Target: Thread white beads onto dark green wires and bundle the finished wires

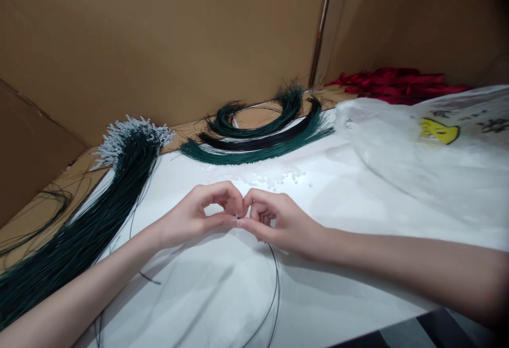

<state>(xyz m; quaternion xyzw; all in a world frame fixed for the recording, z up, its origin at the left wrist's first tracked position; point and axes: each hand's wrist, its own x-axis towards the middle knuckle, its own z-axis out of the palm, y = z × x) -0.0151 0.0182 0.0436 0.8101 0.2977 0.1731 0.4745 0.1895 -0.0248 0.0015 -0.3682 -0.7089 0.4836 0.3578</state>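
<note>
My left hand [210, 209] and my right hand [278, 215] meet at their fingertips over the white surface. Each is closed in a pinch of thumb and index finger. Between them shows a tiny dark-and-white bit, mostly hidden by the fingers. A thin dark cord [277, 273] hangs in two strands from below my right hand and curves down towards the near edge. Just beyond the fingertips lie small white beads [274, 178], scattered loosely on the surface.
At left lies a thick bundle of dark green cords [99, 215] with white tips [115, 138]. Curved bundles of green and black cords [258, 154] lie at the back. Red ribbon [401, 85] and a translucent plastic bag [417, 173] are at right. Cardboard walls [178, 35] stand behind.
</note>
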